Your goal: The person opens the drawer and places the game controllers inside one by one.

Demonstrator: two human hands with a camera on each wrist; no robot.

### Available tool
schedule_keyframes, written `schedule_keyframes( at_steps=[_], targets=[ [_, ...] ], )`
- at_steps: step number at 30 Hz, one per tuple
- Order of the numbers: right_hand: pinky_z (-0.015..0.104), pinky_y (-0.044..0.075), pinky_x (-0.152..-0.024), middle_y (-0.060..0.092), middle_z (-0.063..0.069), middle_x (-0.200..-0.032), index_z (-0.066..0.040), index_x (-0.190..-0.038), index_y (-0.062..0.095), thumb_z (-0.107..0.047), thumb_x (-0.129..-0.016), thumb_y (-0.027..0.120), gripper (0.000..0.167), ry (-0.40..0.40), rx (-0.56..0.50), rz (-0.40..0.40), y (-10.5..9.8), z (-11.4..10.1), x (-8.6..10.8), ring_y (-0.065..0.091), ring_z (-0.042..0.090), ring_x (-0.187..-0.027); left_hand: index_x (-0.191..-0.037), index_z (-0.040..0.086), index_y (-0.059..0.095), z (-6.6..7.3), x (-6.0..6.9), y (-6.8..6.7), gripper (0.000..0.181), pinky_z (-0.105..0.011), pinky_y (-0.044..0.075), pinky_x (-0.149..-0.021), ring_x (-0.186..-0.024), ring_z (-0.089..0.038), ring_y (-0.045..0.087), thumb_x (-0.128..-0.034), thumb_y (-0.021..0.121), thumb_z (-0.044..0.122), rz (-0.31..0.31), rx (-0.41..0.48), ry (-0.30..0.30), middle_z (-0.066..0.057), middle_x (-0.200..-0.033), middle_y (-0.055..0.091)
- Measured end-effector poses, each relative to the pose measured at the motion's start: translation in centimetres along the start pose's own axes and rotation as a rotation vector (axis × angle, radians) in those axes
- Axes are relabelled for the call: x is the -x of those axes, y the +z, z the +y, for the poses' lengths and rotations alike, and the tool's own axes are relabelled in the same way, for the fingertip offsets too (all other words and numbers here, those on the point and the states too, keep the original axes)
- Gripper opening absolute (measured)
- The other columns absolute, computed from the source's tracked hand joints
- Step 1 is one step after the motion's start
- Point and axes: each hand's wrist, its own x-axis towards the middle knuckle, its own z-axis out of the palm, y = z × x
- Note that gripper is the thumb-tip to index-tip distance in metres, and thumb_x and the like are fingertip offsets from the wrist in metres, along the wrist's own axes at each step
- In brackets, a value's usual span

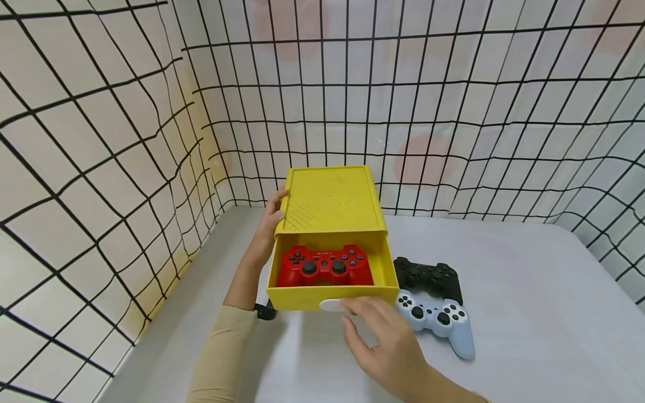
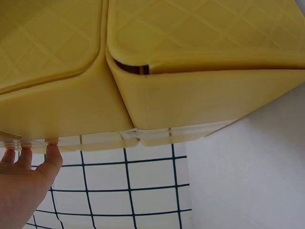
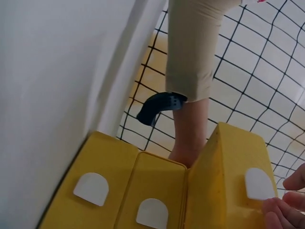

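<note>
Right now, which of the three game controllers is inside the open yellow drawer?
The red controller: it alone sits inside the yellow drawer. The black controller and the light-blue controller lie outside, on the white table.

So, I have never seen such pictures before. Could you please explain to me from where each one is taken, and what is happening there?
There is no machine: you see a person's bare left hand and right hand. The widest picture comes from a camera on the head; the other two come from cameras worn on the wrists.

On the white table stands a yellow drawer unit. Its top drawer is open, with a red controller inside. To the right lie a black controller and a light blue controller.

The left hand rests against the unit's side. The right hand's fingers seem to touch the drawer's white tab. Neither hand holds a controller.
</note>
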Motion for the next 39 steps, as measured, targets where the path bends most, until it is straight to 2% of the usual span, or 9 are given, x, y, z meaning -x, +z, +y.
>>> schedule_keyframes(
  at_steps=[2,8,14,19,26,34,39],
  targets=[
    [0.018,0.05,-0.078,0.067,0.004,-0.096,-0.003,-0.11,0.067,-0.025,-0.098,0.054,0.028,0.036,0.008,-0.014,0.1,0.2,0.3,0.061,0.014,-0.081,-0.15,0.014,0.024,0.0,0.0,0.0,0.059,-0.047,0.02,-0.112,-0.141,-0.018,0.019,-0.0942,0.037,0.032,-0.001,0.008,-0.001,0.003,-0.159,0.009],
    [0.018,0.052,-0.069,0.069,0.004,-0.092,-0.003,-0.112,0.065,-0.028,-0.099,0.053,0.031,0.074,0.001,-0.003,0.9,0.8,0.8,0.064,0.012,-0.074,-0.149,0.013,0.024,-0.1,-0.2,-0.1,0.059,-0.046,0.021,-0.112,-0.141,-0.018,0.019,-0.0941,0.036,0.03,-0.002,0.025,-0.002,0.002,-0.16,0.009],
    [0.015,0.05,-0.06,0.069,-0.001,-0.079,-0.004,-0.11,0.058,-0.033,-0.098,0.054,0.031,0.135,-0.065,-0.015,1.7,1.0,1.0,0.063,0.005,-0.065,-0.149,0.012,0.023,0.0,-0.2,0.0,0.058,-0.045,0.02,-0.112,-0.141,-0.019,0.019,-0.0939,0.035,0.029,0.002,0.022,-0.001,0.001,-0.16,0.009],
    [0.014,0.05,-0.06,0.071,0.001,-0.083,-0.007,-0.109,0.058,-0.035,-0.097,0.056,0.031,0.186,-0.092,0.01,2.3,1.1,1.0,0.065,0.005,-0.065,-0.148,0.009,0.023,0.1,-0.2,0.1,0.06,-0.046,0.02,-0.112,-0.14,-0.02,0.02,-0.0933,0.036,0.029,0.002,0.026,0.008,0.0,-0.16,0.01],
    [0.016,0.05,-0.057,0.072,0.006,-0.083,-0.006,-0.105,0.06,-0.033,-0.094,0.059,0.029,0.149,-0.128,0.091,3.0,1.7,1.1,0.066,0.009,-0.062,-0.148,0.009,0.023,0.1,-0.2,0.1,0.06,-0.044,0.02,-0.112,-0.14,-0.019,0.019,-0.0929,0.037,0.029,0.002,0.039,0.003,-0.001,-0.159,0.009],
    [0.017,0.05,-0.055,0.069,0.008,-0.075,-0.002,-0.101,0.061,-0.028,-0.094,0.063,0.027,0.127,-0.191,0.138,3.4,2.3,0.7,0.064,0.01,-0.057,-0.148,0.009,0.023,0.2,-0.1,0.1,0.06,-0.044,0.025,-0.109,-0.137,-0.021,0.024,-0.0925,0.037,0.03,0.001,0.038,0.005,-0.002,-0.158,0.012],
    [0.017,0.05,-0.054,0.069,0.008,-0.073,-0.002,-0.1,0.061,-0.023,-0.092,0.067,0.024,0.131,-0.206,0.151,3.6,2.9,0.4,0.064,0.011,-0.056,-0.147,0.008,0.023,0.1,0.0,0.1,0.06,-0.044,0.022,-0.111,-0.139,-0.02,0.021,-0.0927,0.035,0.03,-0.006,0.038,0.013,0.0,-0.159,0.01]
  ],
)
